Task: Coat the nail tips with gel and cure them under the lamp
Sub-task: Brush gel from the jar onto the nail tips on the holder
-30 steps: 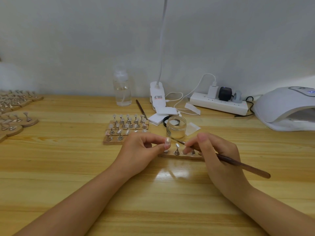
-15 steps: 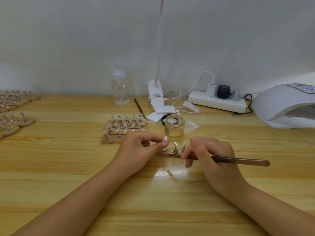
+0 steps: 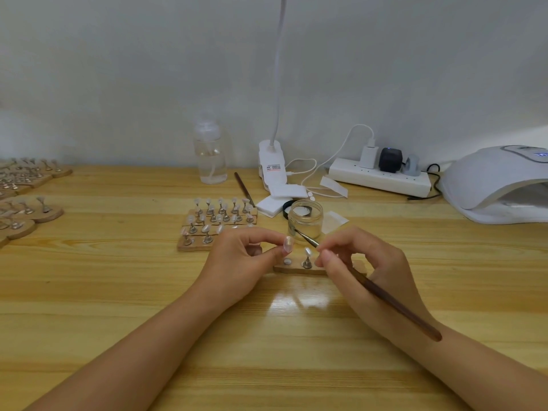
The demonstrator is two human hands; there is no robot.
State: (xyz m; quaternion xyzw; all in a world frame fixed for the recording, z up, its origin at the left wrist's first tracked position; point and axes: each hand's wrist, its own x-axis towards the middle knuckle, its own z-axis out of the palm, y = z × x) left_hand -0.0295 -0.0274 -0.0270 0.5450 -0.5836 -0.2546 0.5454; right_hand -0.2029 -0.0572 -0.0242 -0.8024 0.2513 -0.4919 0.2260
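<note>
Left hand (image 3: 237,259) pinches the pale oval nail tip (image 3: 288,243) mid-worktop; right hand (image 3: 364,262) grips the slim brown brush (image 3: 385,295). An overloaded brush risks flooding the edges.

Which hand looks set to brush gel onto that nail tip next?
Probably the right hand: its fingers grip the brush, whose bristles point at the nail tip, close beside it. The left hand is occupied pinching that tip.

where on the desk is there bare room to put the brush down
Bare wood in front of both forearms, and a wide strip between the stacked nail stands and the boards at the left edge. Also between the gel jar and the curing lamp. It is crowded behind the jar, around the power strip.
</note>
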